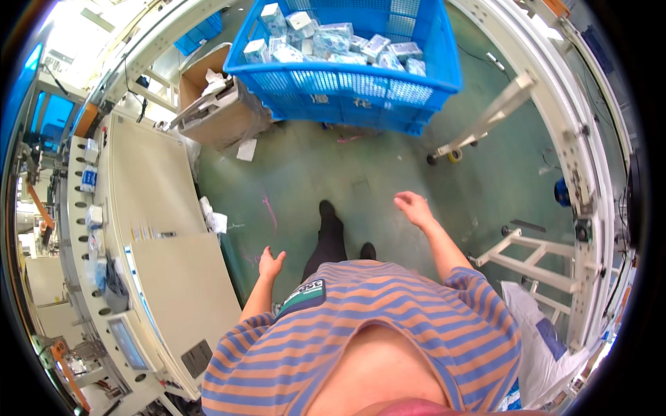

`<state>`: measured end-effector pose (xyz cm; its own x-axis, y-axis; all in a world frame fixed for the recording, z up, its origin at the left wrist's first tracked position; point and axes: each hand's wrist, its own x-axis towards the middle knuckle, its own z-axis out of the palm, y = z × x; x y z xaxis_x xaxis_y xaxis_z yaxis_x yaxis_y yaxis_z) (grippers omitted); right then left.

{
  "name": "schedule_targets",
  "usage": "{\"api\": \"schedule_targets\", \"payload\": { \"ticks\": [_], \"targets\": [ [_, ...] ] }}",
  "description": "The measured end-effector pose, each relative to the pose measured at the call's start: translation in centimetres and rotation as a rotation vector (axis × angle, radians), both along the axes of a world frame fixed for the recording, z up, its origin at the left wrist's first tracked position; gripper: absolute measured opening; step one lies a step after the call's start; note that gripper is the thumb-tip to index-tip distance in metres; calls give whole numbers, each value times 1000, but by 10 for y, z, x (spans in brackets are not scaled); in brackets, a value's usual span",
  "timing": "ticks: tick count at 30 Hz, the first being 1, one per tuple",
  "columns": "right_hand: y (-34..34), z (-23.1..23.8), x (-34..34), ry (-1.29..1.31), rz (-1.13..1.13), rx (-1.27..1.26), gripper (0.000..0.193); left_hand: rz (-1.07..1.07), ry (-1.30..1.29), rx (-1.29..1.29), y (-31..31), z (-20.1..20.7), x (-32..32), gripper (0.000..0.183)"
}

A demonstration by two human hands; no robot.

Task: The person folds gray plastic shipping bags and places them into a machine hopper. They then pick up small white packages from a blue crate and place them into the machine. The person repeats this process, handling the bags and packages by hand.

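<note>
My left hand (271,264) hangs low over the green floor, near the beige machine cabinet, its thumb apart from the fingers and nothing in it. Farther forward, my right hand (415,209) is held out above the floor with loosely bent fingers, also holding nothing. Ahead of both hands is a large blue plastic crate (347,83). Several small white and pale-blue packages (333,39) lie jumbled inside it. Neither hand touches the crate or the packages.
A cardboard box (229,114) with scraps stands left of the crate. Along my left runs the beige cabinet (184,291). A white frame on castors (531,256) and a pale sack (531,333) are at right. Paper (245,150) lies on the floor.
</note>
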<state>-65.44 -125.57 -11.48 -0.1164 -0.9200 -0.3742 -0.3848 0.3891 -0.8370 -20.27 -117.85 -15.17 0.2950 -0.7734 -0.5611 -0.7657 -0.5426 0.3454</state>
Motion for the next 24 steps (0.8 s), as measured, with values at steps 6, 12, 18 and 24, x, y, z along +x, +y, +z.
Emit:
{"api": "schedule_targets", "payload": {
  "ticks": [6, 12, 18, 24],
  "targets": [
    [-133, 35, -3, 3, -310, -185, 27, -32, -43, -660, -238, 7, -4, 66],
    [-277, 111, 2, -51, -314, -363, 38, -375, -20, -1233, -529, 116, -78, 62],
    [-494, 121, 19, -240, -130, -261, 49, -359, -40, -1103, -712, 126, -110, 63],
    [-701, 38, 98, -82, 17, -54, 85, -442, -183, -841, -840, 101, -111, 68]
  ]
}}
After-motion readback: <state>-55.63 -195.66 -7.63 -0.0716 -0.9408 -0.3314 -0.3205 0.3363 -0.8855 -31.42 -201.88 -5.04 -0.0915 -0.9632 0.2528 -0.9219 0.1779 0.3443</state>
